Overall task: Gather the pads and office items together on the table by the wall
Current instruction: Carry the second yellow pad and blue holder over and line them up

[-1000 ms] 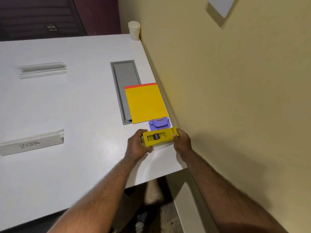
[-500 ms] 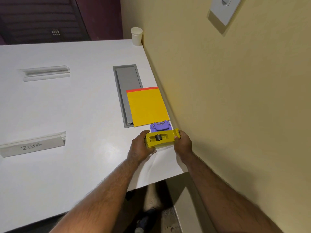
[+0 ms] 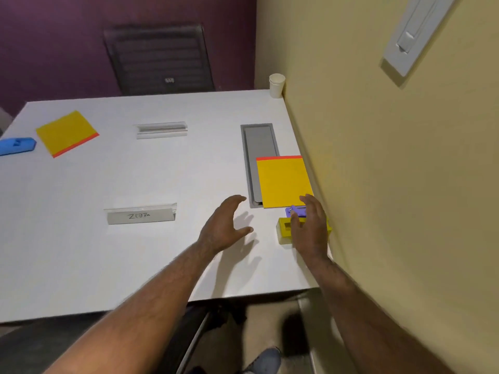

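Note:
By the wall lies a yellow pad [image 3: 283, 182] with a red top edge. Just in front of it sit a small purple item [image 3: 297, 211] and a yellow tape dispenser [image 3: 284, 230]. My right hand [image 3: 310, 225] hovers over both with its fingers spread, hiding most of the dispenser. My left hand [image 3: 226, 225] is open above the white table [image 3: 135, 265], to the dispenser's left, holding nothing. A second yellow pad [image 3: 66, 132] and a blue item [image 3: 16, 145] lie at the far left.
A grey cable tray [image 3: 259, 141] is set into the table beside the pad. Two clear name holders stand on the table, one [image 3: 140, 215] marked ZEBRA, the other [image 3: 161, 129] farther back. A paper cup [image 3: 276, 85] stands in the far corner. A dark chair [image 3: 156, 58] sits behind.
Both hands have let go of the yellow tape dispenser, which now rests by the wall. My left hand has drawn away leftward, and the view has lifted toward the far left.

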